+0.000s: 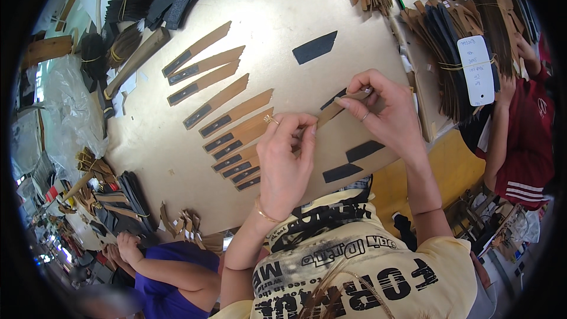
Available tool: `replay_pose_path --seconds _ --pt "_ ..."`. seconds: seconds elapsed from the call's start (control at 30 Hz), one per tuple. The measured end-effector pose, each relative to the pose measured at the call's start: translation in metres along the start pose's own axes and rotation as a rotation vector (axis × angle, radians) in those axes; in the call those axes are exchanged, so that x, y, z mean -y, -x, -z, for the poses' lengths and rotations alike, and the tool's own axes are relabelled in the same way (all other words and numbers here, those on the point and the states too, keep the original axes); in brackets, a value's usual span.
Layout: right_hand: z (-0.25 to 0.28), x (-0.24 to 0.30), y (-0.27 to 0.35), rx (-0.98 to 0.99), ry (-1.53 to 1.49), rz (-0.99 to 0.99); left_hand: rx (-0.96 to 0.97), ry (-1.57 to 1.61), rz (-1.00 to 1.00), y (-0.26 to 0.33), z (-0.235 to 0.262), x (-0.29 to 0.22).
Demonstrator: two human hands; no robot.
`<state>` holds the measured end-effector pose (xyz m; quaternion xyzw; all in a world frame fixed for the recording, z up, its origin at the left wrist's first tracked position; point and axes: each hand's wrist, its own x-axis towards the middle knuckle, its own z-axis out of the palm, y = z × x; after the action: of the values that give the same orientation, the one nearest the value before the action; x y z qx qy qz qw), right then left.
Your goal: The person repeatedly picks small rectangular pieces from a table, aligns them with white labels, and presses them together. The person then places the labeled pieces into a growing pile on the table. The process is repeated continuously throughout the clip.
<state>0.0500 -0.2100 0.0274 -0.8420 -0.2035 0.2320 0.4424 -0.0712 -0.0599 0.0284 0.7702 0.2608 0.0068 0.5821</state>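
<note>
Your right hand (384,112) fingers are pinching the upper end of a tan leather strip (331,113) while your left hand (286,153) fingertips are pinching its lower end, probably holding it taut and level just above the worktable (277,18). The strip is looking narrow and tan, with a black patch (332,98) showing behind it (join unclear). Finished tan strips (227,121) with black ends are lying fanned in a row to the left, and loose black pieces (353,160) are lying near your right wrist.

strip (333,111): middle hidden by both hands | bundles (472,18): cut off at top rim | far-left bench (65,212): blurred
</note>
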Motion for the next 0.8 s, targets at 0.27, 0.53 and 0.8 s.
replay_pose_path --seconds 0.27,0.53,0.8 --pt "0.0001 -0.0012 0.0006 -0.003 -0.029 -0.004 -0.029 -0.021 -0.030 -0.0008 -0.0031 0.0014" --pt "-0.0008 -0.0012 0.0009 -0.009 -0.073 -0.019 -0.050 -0.112 -0.104 -0.0004 -0.0056 0.0008" --pt "-0.0021 -0.0009 0.0004 -0.017 -0.066 -0.011 -0.021 -0.178 -0.129 0.0046 -0.0069 -0.0010"
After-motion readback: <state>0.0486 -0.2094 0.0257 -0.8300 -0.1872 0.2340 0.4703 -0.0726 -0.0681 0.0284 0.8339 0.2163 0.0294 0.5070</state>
